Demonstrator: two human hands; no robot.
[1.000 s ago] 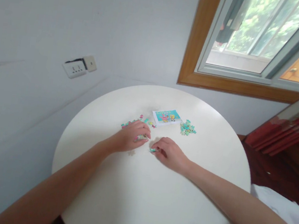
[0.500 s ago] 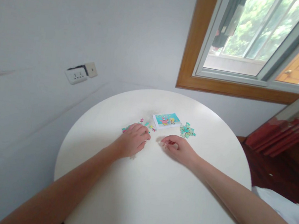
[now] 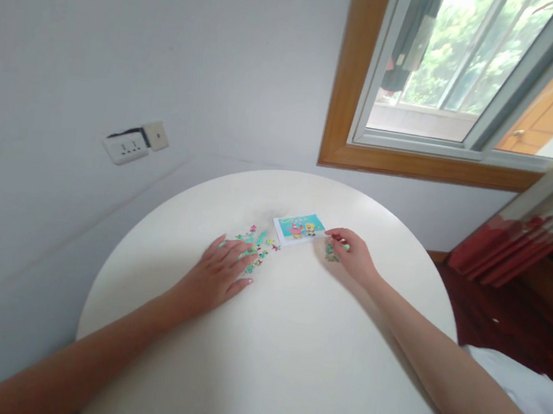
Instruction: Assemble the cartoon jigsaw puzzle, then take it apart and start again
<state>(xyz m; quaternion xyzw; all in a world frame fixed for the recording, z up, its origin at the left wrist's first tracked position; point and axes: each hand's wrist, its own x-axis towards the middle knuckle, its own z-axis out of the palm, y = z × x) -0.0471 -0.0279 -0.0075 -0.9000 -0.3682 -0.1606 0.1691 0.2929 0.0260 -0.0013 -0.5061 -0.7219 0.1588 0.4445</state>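
My left hand lies palm down on the white round table, its fingers spread over a scatter of small jigsaw puzzle pieces in teal, yellow and pink. Some of those pieces are hidden under the fingers. My right hand is over a second heap of puzzle pieces, which it partly covers. Its thumb and forefinger are curled together beside the right corner of a picture card or flat box with cartoon figures on teal. Whatever is between those fingertips is too small to make out.
Behind the table stands a pale wall with a socket plate. A wood-framed window is at the upper right, and a red and cream curtain hangs to the right. White cloth shows at the lower right.
My left hand has moved left and spread its fingers, uncovering more pieces. My right hand has moved away from me and right, from the bare tabletop to the right heap. The view shifted slightly.
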